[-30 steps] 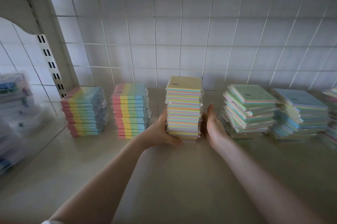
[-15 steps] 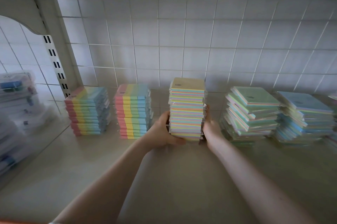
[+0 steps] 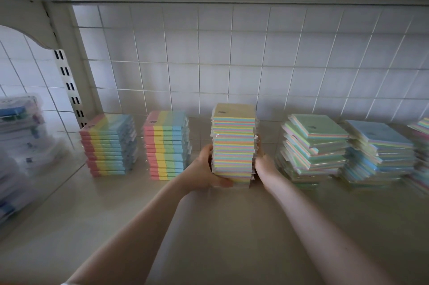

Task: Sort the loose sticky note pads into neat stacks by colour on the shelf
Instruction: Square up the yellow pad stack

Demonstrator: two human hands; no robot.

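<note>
A tall stack of wrapped sticky note pads with a yellow top and thin rainbow layers (image 3: 233, 145) stands on the beige shelf (image 3: 209, 226), mid-centre. My left hand (image 3: 204, 172) grips its lower left side, thumb curled across the front bottom edge. My right hand (image 3: 264, 164) presses the stack's right side, its fingers mostly hidden behind the pads. Left of it stand two neat stacks of pads striped pink, yellow, green and blue, one at far left (image 3: 109, 145), one closer (image 3: 167, 145). To the right sit an untidy green-topped stack (image 3: 313, 147) and a blue-topped stack (image 3: 378, 152).
A white wire grid (image 3: 232, 64) backs the shelf. A slotted metal upright (image 3: 69, 85) stands at the left. Clear plastic boxes of stationery (image 3: 21, 145) fill the far left. More rainbow pads (image 3: 421, 145) show at the right edge. Another shelf runs overhead.
My right hand has closed in against the right side of the centre stack, and the pads in it now sit more squarely. The view has shifted slightly right.
</note>
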